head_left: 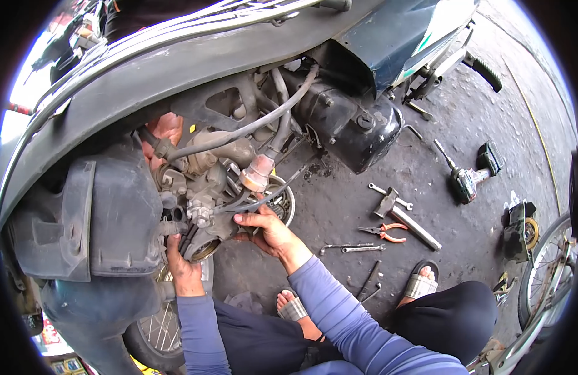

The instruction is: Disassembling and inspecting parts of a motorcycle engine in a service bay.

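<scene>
A greasy grey motorcycle engine sits under the frame, with hoses running over it. My left hand grips the engine's lower left side, thumb up beside a short stub and fingers mostly hidden behind it. From the right, my right hand holds the lower edge of the casing, its thumb on top and fingers partly underneath. Between my hands a round opening shows in the casing. A rubber hose arches above. Another person's hand reaches in behind the engine, partly hidden.
A black plastic housing hangs at the left. On the dark floor lie a hammer, orange-handled pliers, several wrenches and a cordless power tool. A black tank-like part is above. A bicycle wheel stands at the right.
</scene>
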